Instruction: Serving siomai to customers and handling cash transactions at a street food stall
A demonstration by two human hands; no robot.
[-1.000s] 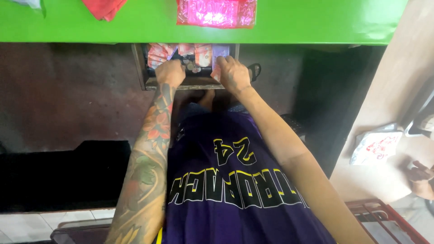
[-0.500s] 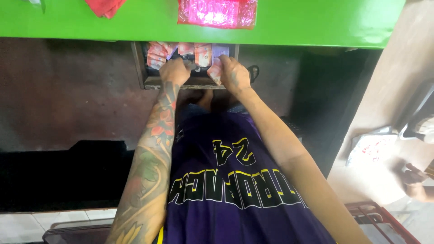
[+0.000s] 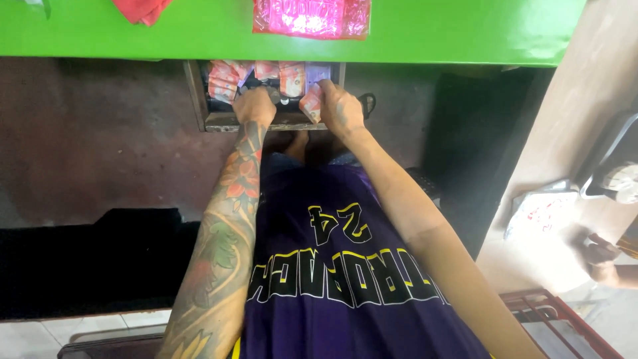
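Two hands in open drawer (image 3: pixel 212 121): right hand (image 3: pixel 340 108) pinching pink banknotes (image 3: pixel 310 104); left hand (image 3: pixel 254 106) curled beside, grip unclear.

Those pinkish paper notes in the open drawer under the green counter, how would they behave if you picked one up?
Probably floppy and very light: the paper notes look thin and lie curled and overlapping in the wooden drawer. The one pinched in the right hand bends over the fingers, so it likely creases easily. Loose ones might slide apart when nudged by the left hand.
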